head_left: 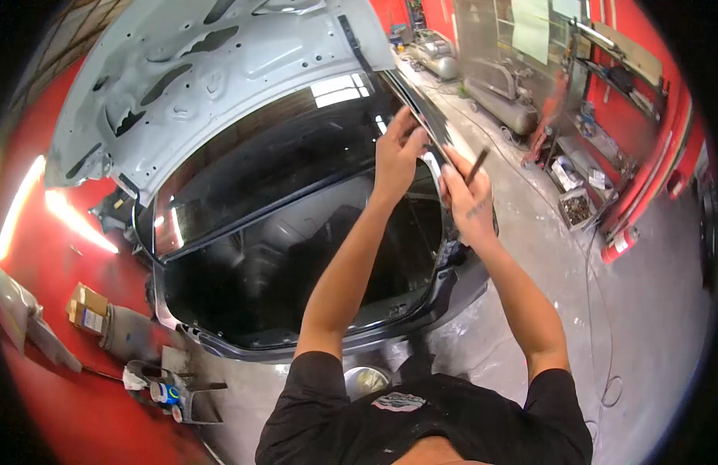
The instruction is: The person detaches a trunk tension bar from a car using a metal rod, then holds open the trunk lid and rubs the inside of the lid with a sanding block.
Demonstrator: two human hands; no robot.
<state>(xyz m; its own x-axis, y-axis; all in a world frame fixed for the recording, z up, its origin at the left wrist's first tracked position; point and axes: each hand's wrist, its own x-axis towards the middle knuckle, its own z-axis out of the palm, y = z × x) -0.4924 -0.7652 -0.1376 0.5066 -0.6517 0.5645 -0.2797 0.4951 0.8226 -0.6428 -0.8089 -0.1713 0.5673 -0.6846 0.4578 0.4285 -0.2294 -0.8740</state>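
Note:
My left hand (397, 155) is raised over the right side of the car's open rear, its fingers curled together beside a thin dark strip (430, 130). What those fingers hold, if anything, I cannot make out. Lower and to the right, my right hand (469, 205) is closed on a slim dark stick (478, 165) that juts up past the fingers; its kind is not clear. Above and left of both hands stands the raised grey trunk lid (242, 70), its inner side showing. The dark trunk opening (335, 263) lies below my forearms.
The rear window (258, 170) reflects light. Metal tanks (514, 108), a tool rack (591, 147) and a fire extinguisher (621, 244) stand to the right, with a hose (607, 341) on the floor. Left are tube lights (80, 221), boxes (87, 306) and a chair (192, 399). A bucket (366, 380) sits near me.

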